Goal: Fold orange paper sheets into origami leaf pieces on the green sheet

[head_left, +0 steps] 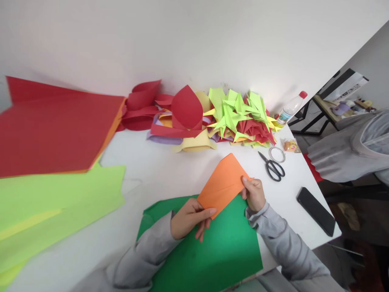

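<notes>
An orange folded sheet of paper [221, 184] is held up between both hands, with a crease running across it. My left hand [191, 217] pinches its lower left end, thumb on top and fingers underneath. At the right edge, my right hand [253, 192] grips the paper between thumb and fingers. Below them a large green sheet [212, 251] lies on the white table [127, 219], partly covered by my left forearm. Scissors [272, 167] with black handles rest on the table beyond my right hand, their blades closed.
Red sheets [60, 134] and light green sheets [60, 215] lie at the left. Along the wall sit red curved paper shapes [187, 107] and lime folded paper stars [235, 111]. At the right are a tape roll [277, 154], a bottle [291, 107], a small packet [291, 145] and a black phone [316, 211].
</notes>
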Motion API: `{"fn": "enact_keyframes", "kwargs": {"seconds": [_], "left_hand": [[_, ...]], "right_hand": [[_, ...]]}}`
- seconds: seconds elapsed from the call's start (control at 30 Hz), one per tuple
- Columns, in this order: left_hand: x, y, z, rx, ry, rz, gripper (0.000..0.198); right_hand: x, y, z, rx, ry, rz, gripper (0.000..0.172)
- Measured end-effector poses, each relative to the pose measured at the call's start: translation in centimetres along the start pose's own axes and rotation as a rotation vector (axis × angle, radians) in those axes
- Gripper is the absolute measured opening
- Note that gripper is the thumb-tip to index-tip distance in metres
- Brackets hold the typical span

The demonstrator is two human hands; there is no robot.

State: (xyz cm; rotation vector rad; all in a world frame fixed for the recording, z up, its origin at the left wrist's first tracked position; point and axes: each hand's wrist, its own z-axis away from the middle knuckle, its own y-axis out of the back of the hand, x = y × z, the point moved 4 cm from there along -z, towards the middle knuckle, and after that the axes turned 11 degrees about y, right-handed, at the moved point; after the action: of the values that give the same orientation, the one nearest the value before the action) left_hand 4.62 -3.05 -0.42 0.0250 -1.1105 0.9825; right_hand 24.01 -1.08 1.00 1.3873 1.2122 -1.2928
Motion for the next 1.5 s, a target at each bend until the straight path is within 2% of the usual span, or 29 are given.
{"fn": "enact_keyframes", "kwargs": {"seconds": [0.27, 0.33, 0.47, 0.67, 0.73, 0.8, 1.1, 1.37, 1.5], "left_hand": [[-0.2, 0.2, 0.1, 0.007, 0.001, -0.007, 0.057], [-0.1, 0.3, 0.1, 0.013, -0.003, -0.01, 0.057], [0.1, 0.2, -0.1, 0.036, -0.008, -0.013, 0.056], [0.2, -0.2, 0.0, 0.076, -0.03, -0.086, 0.055], [0.1, -0.2, -0.1, 0.099, -0.038, -0.103, 0.054], [0.1, -0.1, -0.2, 0.123, -0.041, -0.118, 0.054], [0.7, -0.4, 0.1, 0.103, -0.047, -0.085, 0.055], [0.4, -0.4, 0.2, 0.076, -0.028, -0.065, 0.052], [0.3, -0.2, 0.1, 0.121, -0.045, -0.046, 0.05]], "right_hand": [[-0.3, 0.2, -0.2, 0.089, 0.023, -0.058, 0.065], [-0.3, 0.2, -0.3, 0.074, 0.022, -0.075, 0.067], [-0.2, -0.6, 0.0, -0.101, 0.007, -0.079, 0.067], [-0.6, -4.0, 2.4, -0.352, -0.046, -0.065, 0.04], [-0.8, -5.3, 3.2, -0.495, -0.035, -0.088, 0.039], [-0.7, -5.8, 3.5, -0.567, -0.017, -0.104, 0.042], [0.3, -5.2, 3.4, -0.548, -0.127, 0.012, 0.064], [0.2, -5.4, 3.7, -0.575, -0.133, 0.019, 0.063], [0.3, -5.2, 3.7, -0.591, -0.142, -0.001, 0.06]]}}
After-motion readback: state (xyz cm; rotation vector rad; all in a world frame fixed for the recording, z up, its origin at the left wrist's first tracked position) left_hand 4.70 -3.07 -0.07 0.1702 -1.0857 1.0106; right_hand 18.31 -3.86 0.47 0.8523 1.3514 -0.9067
